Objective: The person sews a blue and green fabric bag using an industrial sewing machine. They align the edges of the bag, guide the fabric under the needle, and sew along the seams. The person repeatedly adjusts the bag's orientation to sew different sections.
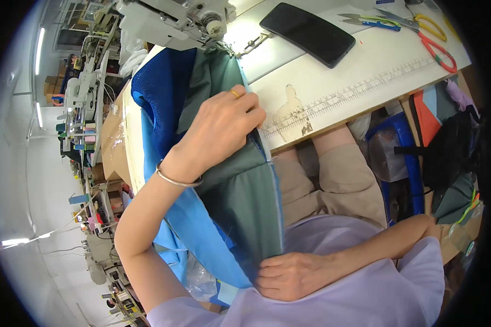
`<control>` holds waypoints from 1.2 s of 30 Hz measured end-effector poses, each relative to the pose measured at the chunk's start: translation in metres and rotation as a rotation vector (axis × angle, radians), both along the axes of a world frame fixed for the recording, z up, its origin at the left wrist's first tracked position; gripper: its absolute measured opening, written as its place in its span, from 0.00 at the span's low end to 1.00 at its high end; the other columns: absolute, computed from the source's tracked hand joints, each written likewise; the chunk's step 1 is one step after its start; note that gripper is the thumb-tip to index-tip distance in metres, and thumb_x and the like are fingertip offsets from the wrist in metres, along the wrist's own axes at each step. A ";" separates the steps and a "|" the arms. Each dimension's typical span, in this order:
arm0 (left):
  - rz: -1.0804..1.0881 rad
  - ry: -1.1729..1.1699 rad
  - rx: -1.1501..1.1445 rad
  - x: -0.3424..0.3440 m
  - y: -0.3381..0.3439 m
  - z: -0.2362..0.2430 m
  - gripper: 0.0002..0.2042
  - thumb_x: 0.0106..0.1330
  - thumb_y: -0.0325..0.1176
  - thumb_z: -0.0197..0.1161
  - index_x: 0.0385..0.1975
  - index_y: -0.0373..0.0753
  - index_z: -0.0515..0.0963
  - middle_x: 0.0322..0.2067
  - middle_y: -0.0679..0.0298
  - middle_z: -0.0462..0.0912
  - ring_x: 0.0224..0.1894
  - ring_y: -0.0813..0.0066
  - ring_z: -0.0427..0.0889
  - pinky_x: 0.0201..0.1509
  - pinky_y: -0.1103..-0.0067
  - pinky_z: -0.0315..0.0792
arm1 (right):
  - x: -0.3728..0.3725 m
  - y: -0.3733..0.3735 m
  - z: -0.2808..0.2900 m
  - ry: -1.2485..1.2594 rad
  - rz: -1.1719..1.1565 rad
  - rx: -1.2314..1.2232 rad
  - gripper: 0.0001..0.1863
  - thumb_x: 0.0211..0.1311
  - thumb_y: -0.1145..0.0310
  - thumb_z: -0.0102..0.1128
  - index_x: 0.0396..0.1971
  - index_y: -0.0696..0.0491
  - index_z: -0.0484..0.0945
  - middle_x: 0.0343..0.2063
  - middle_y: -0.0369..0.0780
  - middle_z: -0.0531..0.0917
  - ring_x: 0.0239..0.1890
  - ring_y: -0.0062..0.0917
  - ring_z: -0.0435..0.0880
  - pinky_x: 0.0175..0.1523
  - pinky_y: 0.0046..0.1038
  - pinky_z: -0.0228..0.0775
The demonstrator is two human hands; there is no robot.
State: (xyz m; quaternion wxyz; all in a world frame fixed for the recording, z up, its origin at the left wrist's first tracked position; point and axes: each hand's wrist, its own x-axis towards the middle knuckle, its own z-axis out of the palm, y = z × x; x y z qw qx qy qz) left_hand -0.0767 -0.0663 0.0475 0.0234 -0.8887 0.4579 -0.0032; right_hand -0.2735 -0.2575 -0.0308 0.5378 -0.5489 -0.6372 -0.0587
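Observation:
A long grey-green fabric panel (235, 201) with a pale edge runs from the sewing machine (185, 24) down to my lap. It is joined to or layered with light blue fabric (202, 234) and dark blue mesh fabric (163, 92). My left hand (223, 125), with a ring and a bangle, is closed over the panel near the table's front edge, its fingers curled at the pale edge. My right hand (292, 275) grips the panel's lower end against my shirt; its fingertips are partly hidden. The panel's far end lies by the presser foot (226, 50).
On the white table (333, 82) lie a black phone (308, 34), snips (371, 22) and scissors with red and yellow handles (433, 52). A ruler strip (354, 94) follows its front edge. A blue plastic frame (412, 163) and bags stand at right; other machines line the left.

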 end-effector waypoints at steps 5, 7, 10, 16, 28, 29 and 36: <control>0.012 0.189 0.052 -0.001 -0.001 0.003 0.09 0.46 0.17 0.58 0.25 0.40 0.77 0.27 0.64 0.75 0.35 0.60 0.77 0.34 0.66 0.74 | -0.001 -0.002 -0.003 0.065 -0.048 0.059 0.06 0.49 0.70 0.60 0.26 0.56 0.77 0.27 0.38 0.76 0.33 0.27 0.79 0.46 0.25 0.74; 0.044 0.188 0.048 -0.017 -0.007 -0.003 0.09 0.46 0.17 0.58 0.24 0.40 0.77 0.27 0.64 0.75 0.35 0.60 0.76 0.33 0.66 0.74 | -0.006 0.006 -0.009 0.120 -0.112 0.182 0.04 0.49 0.69 0.60 0.23 0.53 0.75 0.22 0.35 0.74 0.29 0.25 0.77 0.40 0.24 0.71; 0.104 0.199 -0.011 -0.034 -0.007 -0.004 0.10 0.45 0.16 0.58 0.23 0.41 0.76 0.26 0.64 0.74 0.34 0.60 0.75 0.32 0.67 0.73 | -0.006 -0.002 -0.016 0.199 0.017 0.040 0.06 0.55 0.69 0.60 0.29 0.55 0.79 0.34 0.40 0.82 0.41 0.31 0.84 0.52 0.27 0.78; 0.185 0.155 -0.208 -0.039 0.010 0.012 0.14 0.44 0.12 0.57 0.26 0.40 0.78 0.26 0.62 0.77 0.32 0.60 0.76 0.35 0.69 0.74 | 0.020 -0.012 -0.031 0.879 0.063 0.254 0.09 0.59 0.71 0.68 0.38 0.56 0.83 0.42 0.40 0.85 0.49 0.32 0.84 0.57 0.31 0.75; 0.127 0.238 -0.242 -0.040 0.012 0.003 0.15 0.46 0.12 0.59 0.31 0.38 0.80 0.30 0.61 0.78 0.34 0.58 0.77 0.38 0.67 0.76 | 0.081 0.015 -0.067 1.524 -0.136 -0.145 0.38 0.60 0.54 0.72 0.64 0.60 0.71 0.39 0.47 0.86 0.42 0.29 0.86 0.45 0.29 0.76; 0.116 0.243 -0.238 -0.038 0.012 0.004 0.14 0.46 0.13 0.59 0.31 0.38 0.79 0.30 0.61 0.78 0.34 0.58 0.77 0.37 0.67 0.76 | 0.082 0.015 -0.068 1.421 -0.174 -0.199 0.35 0.61 0.53 0.71 0.62 0.59 0.73 0.38 0.46 0.86 0.40 0.29 0.86 0.44 0.30 0.76; 0.070 0.271 -0.030 -0.017 -0.001 -0.002 0.10 0.46 0.15 0.58 0.26 0.38 0.76 0.28 0.62 0.77 0.34 0.60 0.77 0.36 0.67 0.74 | 0.069 0.025 -0.057 1.273 -0.184 -0.244 0.21 0.67 0.53 0.66 0.36 0.61 0.82 0.20 0.47 0.81 0.19 0.33 0.75 0.28 0.36 0.68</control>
